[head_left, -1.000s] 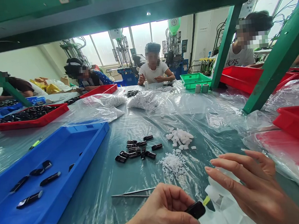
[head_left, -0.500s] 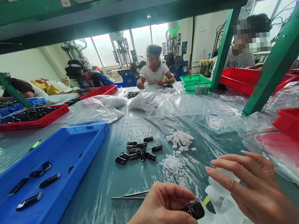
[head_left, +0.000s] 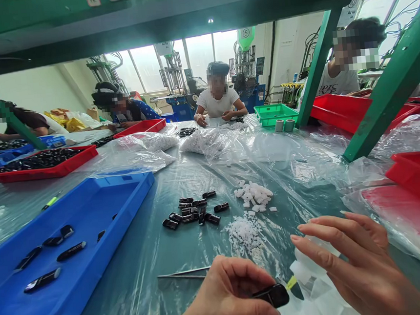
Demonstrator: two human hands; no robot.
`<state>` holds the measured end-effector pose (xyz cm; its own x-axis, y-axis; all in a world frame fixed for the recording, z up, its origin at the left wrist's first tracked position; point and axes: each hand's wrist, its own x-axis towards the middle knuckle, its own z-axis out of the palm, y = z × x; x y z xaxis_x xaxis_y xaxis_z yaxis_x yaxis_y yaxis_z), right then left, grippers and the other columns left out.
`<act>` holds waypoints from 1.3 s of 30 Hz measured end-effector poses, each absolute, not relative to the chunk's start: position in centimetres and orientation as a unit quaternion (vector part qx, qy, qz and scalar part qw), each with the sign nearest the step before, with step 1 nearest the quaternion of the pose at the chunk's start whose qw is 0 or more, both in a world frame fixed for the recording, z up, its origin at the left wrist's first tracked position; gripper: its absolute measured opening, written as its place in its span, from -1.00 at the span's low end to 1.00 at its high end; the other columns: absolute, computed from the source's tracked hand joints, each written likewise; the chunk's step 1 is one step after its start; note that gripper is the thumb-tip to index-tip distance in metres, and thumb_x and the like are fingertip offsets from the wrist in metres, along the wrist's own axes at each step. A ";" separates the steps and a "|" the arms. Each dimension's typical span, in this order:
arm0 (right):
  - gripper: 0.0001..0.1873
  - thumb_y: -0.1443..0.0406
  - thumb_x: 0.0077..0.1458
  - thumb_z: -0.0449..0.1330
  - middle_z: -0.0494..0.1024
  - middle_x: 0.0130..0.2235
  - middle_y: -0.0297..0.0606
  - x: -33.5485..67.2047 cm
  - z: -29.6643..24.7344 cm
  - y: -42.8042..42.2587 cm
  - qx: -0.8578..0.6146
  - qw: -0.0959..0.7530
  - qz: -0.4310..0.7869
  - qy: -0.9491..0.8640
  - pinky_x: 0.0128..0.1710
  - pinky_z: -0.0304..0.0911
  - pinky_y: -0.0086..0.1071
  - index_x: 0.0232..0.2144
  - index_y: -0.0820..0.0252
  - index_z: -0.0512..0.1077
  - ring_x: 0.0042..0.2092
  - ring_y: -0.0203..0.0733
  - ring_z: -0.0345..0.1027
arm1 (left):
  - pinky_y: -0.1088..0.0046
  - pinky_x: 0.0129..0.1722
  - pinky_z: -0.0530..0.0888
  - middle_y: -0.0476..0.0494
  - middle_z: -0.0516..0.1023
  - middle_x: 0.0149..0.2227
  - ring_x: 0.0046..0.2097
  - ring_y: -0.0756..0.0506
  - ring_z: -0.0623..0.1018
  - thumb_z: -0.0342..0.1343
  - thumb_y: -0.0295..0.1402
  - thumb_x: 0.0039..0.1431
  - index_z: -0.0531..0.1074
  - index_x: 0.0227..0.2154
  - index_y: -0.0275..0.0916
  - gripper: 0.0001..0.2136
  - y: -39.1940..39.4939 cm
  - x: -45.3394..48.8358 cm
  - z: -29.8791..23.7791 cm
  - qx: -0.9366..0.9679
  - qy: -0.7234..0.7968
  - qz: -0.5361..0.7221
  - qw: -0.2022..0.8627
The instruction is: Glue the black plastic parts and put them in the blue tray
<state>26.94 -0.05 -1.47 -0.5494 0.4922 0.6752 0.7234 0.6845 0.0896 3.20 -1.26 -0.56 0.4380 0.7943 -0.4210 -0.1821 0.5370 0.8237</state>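
Note:
Between the thumb and fingers of my left hand [head_left: 232, 295] is a small glossy black plastic part [head_left: 275, 296]. A yellow-green tip [head_left: 291, 282] shows just beyond its end; what it belongs to is hidden. My right hand [head_left: 354, 257] hovers to the right with its fingers stretched and apart, holding nothing, over crumpled white sheets [head_left: 320, 300]. Metal tweezers [head_left: 181, 274] lie partly behind my left hand. Farther off are several similar black parts [head_left: 190, 217], a heap of tiny white pieces [head_left: 245, 234] and a heap of larger white pieces [head_left: 254, 195].
A blue tray [head_left: 77, 282] with several black parts stands at the left. Red trays [head_left: 418, 178] are on the right, beside a slanted green post [head_left: 390, 78]. Filled plastic bags [head_left: 205, 143] lie ahead. Co-workers sit across the table, one straight ahead [head_left: 220, 102].
The black part in my left hand has turned slightly, and its pale marking shows less. My right hand stays spread in nearly the same place.

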 end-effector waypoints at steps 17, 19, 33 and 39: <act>-0.64 0.47 0.18 0.00 0.55 -0.17 -0.31 26.5 -1.4 0.0 -0.356 0.338 -0.173 -0.854 0.02 -0.04 -0.11 -0.11 0.00 0.44 -0.09 -0.12 0.37 | 0.65 -0.63 0.44 -0.04 0.52 -0.60 -0.59 0.09 0.44 0.40 -0.52 -0.41 0.53 -0.54 -0.36 -0.76 -1.3 3.0 -0.7 0.371 0.412 0.322 0.768; -0.64 0.48 0.16 0.01 0.56 -0.19 -0.31 26.4 -1.2 0.0 -0.357 0.347 -0.172 -0.850 0.01 -0.04 -0.13 -0.13 0.01 0.45 -0.11 -0.14 0.38 | 0.64 -0.62 0.44 -0.04 0.52 -0.60 -0.59 0.09 0.44 0.40 -0.52 -0.41 0.53 -0.54 -0.36 -0.76 -1.3 3.0 -0.9 0.373 0.407 0.325 0.768; -0.57 0.51 0.09 0.00 0.55 -0.17 -0.34 26.3 -1.6 0.2 -0.385 0.323 -0.183 -0.845 0.01 -0.01 -0.15 -0.09 -0.01 0.43 -0.10 -0.14 0.40 | 0.64 -0.53 0.37 -0.02 0.52 -0.55 -0.52 0.08 0.45 0.38 -0.54 -0.36 0.57 -0.50 -0.32 -0.77 -1.2 3.0 -1.6 0.401 0.372 0.380 0.745; -0.51 0.56 0.01 -0.04 0.56 -0.21 -0.38 25.6 -2.0 0.4 -0.410 0.355 -0.146 -0.827 0.01 -0.03 -0.18 -0.15 -0.02 0.44 -0.13 -0.19 0.40 | 0.61 -0.58 0.35 -0.02 0.50 -0.56 -0.57 0.08 0.41 0.37 -0.47 -0.32 0.54 -0.48 -0.32 -0.77 -1.1 2.8 -1.6 0.417 0.384 0.378 0.732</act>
